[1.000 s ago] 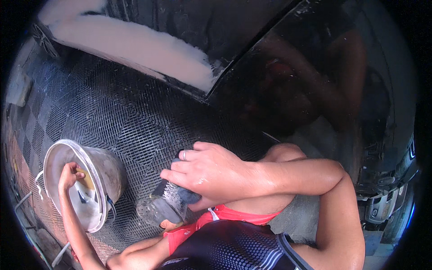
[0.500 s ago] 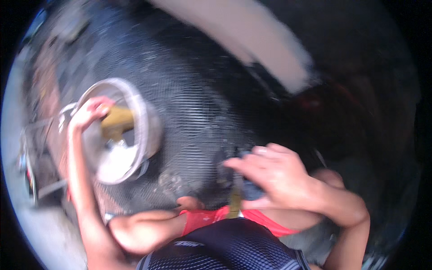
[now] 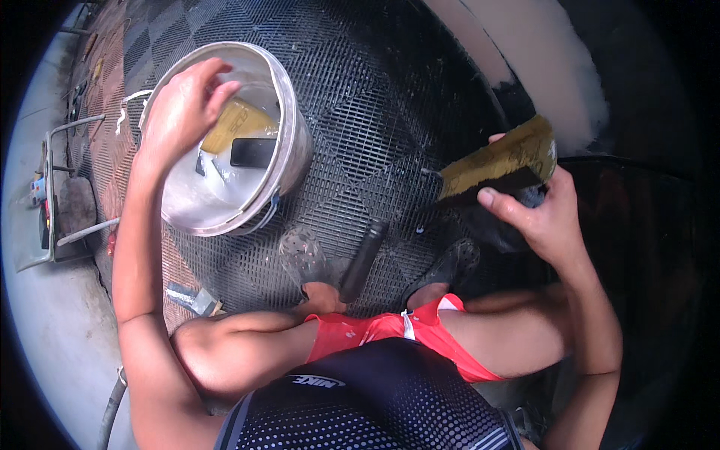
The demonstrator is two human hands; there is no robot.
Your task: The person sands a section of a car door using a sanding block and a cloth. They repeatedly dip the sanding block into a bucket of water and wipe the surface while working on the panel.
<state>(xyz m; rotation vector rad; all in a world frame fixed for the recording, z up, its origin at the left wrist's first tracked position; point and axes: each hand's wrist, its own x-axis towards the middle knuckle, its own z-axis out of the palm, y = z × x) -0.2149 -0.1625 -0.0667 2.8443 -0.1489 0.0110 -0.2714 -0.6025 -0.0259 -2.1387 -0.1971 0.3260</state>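
My left hand (image 3: 184, 109) hovers over the rim of a whitish bucket (image 3: 287, 142), thumb apart from the fingers, nothing seen in it. Inside the bucket are cloudy pale liquid, a yellow-brown sheet of sandpaper (image 3: 244, 124) and a small black block (image 3: 253, 152). Out to the right, my right hand (image 3: 551, 217) grips another sheet of sandpaper (image 3: 502, 159), bent over, with its yellow-brown back and dark face showing. The thumb presses on its near edge; whether a block lies within the fold is hidden.
A black cylinder (image 3: 365, 259) lies on the dark ridged mat (image 3: 352, 127) between my clogs (image 3: 301, 251). A metal-framed stand (image 3: 52, 191) is at far left. A long beige-and-black panel (image 3: 544, 71) and a dark glossy surface (image 3: 637, 225) occupy the right side.
My left hand has lifted off the sandpaper in the bucket. My right hand has moved away from my lap, up and to the right, and the sandpaper in it now shows clearly.
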